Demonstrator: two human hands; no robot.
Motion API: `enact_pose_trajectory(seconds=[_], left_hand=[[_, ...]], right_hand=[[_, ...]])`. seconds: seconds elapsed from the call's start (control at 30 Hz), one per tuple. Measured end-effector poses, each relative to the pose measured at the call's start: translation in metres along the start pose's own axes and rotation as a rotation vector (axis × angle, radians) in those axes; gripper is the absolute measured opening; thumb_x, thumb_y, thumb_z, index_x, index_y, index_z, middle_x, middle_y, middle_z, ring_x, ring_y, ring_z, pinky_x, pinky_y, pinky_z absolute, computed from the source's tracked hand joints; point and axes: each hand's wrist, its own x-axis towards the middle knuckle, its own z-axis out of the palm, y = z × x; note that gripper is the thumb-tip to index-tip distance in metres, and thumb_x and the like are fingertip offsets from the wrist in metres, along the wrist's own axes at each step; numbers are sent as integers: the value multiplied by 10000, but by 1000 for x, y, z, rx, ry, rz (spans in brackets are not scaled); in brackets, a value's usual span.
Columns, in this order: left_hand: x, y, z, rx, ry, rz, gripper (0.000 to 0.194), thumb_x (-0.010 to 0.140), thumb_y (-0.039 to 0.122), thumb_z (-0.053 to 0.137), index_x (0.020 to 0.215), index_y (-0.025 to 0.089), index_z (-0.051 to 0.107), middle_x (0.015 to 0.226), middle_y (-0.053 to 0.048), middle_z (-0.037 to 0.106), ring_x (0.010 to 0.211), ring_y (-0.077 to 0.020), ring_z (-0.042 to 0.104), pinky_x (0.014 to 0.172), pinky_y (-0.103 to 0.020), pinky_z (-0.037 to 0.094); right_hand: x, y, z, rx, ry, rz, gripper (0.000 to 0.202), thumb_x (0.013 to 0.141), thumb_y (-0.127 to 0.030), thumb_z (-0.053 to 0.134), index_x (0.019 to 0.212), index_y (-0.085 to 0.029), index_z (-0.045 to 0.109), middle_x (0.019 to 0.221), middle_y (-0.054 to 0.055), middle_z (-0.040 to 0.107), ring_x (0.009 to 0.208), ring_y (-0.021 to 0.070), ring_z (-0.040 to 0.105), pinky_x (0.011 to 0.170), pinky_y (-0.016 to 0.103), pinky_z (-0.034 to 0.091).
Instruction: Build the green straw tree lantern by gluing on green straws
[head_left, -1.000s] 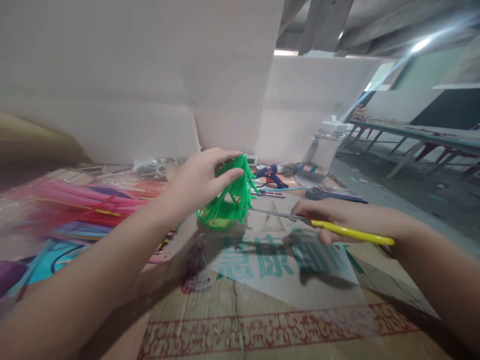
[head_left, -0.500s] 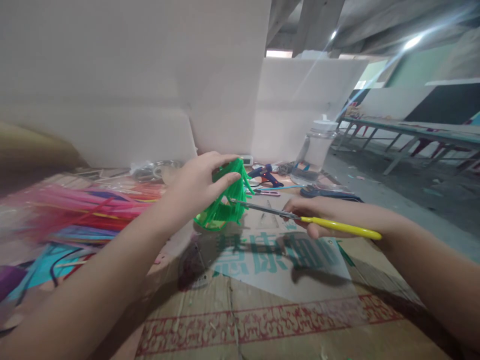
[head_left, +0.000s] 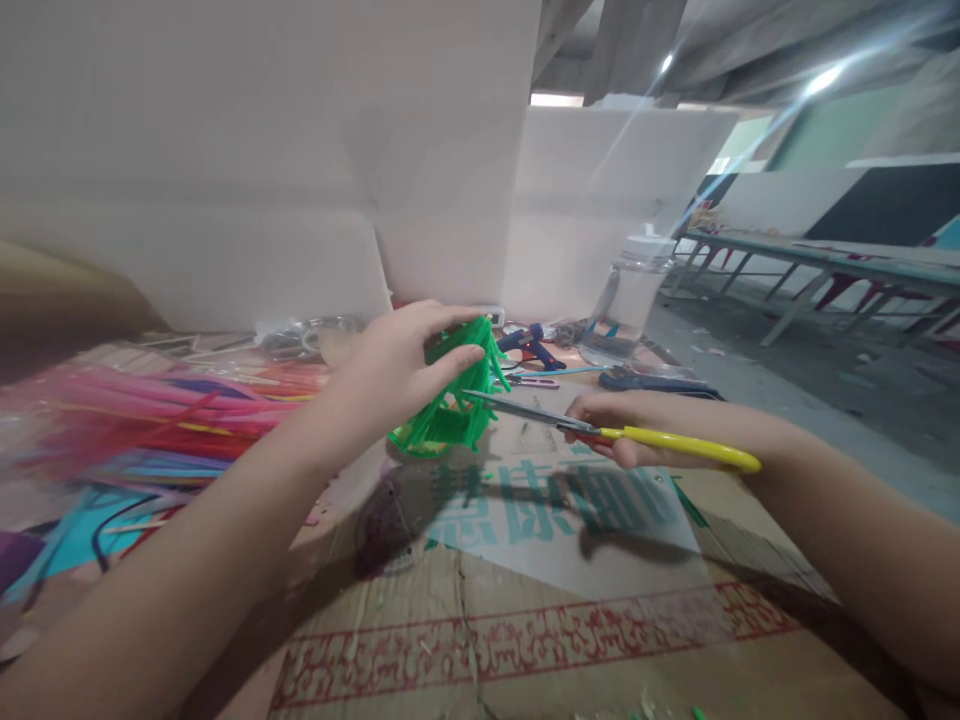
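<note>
My left hand is closed around the top of a fringed green pipe-cleaner piece, thumb on the near side and fingers over the top. Its strands hang downward, and a pale ring shows at its lower left edge. In my right hand is a pair of scissors with yellow handles. The metal blades point left, their tips at the strands on the right side of the green piece. Whether the tips touch a strand I cannot tell. Part of my right fingers is hidden behind the scissors.
Pink, red and blue pipe cleaners lie heaped at the left. Behind the hands are a blue glue gun, a pink-handled tool and a clear water bottle. A printed sheet lies on the cardboard. White panels stand behind.
The scissor blades have opened slightly and their tips have risen a little against the green strands. My left hand keeps its hold, nearly still.
</note>
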Motion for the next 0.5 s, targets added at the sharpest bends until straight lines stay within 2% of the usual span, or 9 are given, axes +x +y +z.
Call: enact_pose_trajectory(seconds=[0.13, 0.27, 0.5], left_hand=[[-1, 3, 0, 5, 5, -21, 332, 902, 357, 567, 1198, 245, 666, 1144, -35, 706, 1021, -219, 641, 903, -339, 495], [-1, 3, 1, 4, 5, -12, 343, 905, 368, 569, 1211, 245, 662, 1137, -38, 708, 1021, -217, 641, 903, -341, 496], [-1, 2, 0, 5, -3, -6, 355, 909, 367, 568, 1232, 248, 655, 1114, -37, 711, 993, -214, 644, 887, -333, 497]], right_hand=[[1, 8, 2, 21, 22, 62, 562, 817, -697, 559, 1065, -193, 576, 865, 17, 541, 754, 169, 490, 645, 275, 370], [3, 5, 3, 22, 37, 145, 543, 797, -664, 602, 1052, -184, 593, 874, 22, 559, 751, 171, 504, 667, 287, 393], [6, 3, 4, 14, 39, 127, 579, 781, -694, 594, 1032, -172, 594, 899, 40, 573, 790, 191, 511, 685, 302, 400]])
